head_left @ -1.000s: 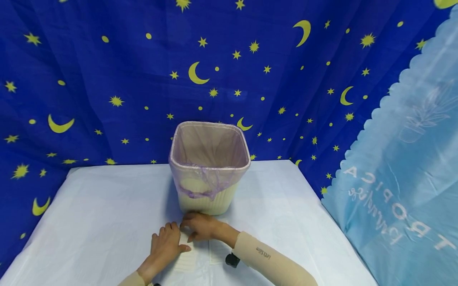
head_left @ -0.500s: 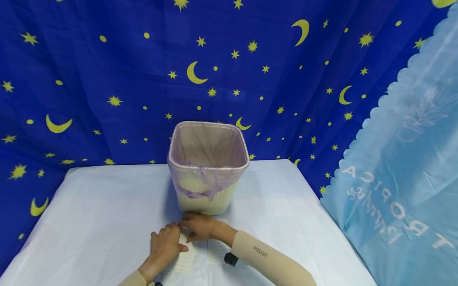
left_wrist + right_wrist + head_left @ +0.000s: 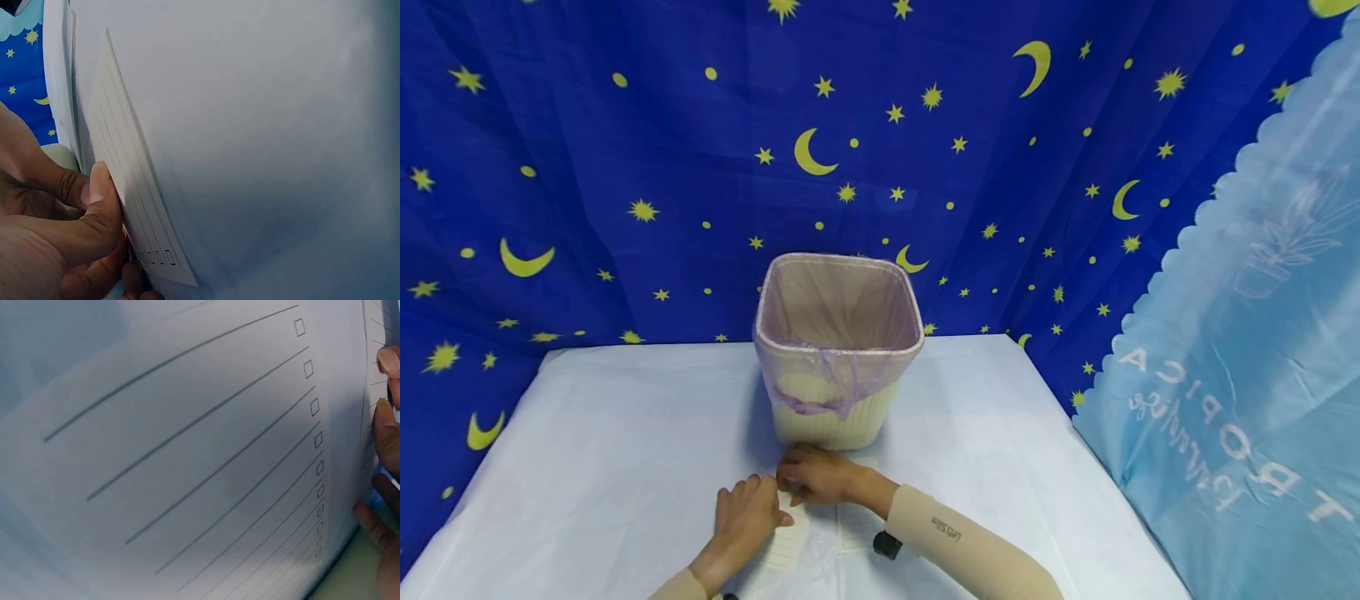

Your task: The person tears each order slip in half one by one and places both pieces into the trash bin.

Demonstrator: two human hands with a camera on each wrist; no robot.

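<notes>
Both hands meet on a ruled white paper slip point(image 3: 787, 546) with small checkboxes, just in front of the bin. In the left wrist view the thumb of my left hand point(image 3: 747, 512) lies on the slip's edge, its fingers curled behind and pinching it. My right hand point(image 3: 823, 477) grips the same edge close beside, thumb against thumb. A second ruled sheet with a column of checkboxes point(image 3: 206, 456) lies flat on the table beneath the right wrist. The slip's far edge is partly hidden by the fingers.
A cream waste bin point(image 3: 842, 429) lined with a thin purple bag point(image 3: 831, 387) stands upright right behind the hands. White cloth covers the table point(image 3: 625, 450). A blue star-and-moon curtain point(image 3: 700, 167) hangs at the back, a light blue cloth point(image 3: 1240, 333) at the right.
The left fingers have curled slightly more at the slip's edge. Both hands otherwise stay in nearly the same place, and the bin has not moved.
</notes>
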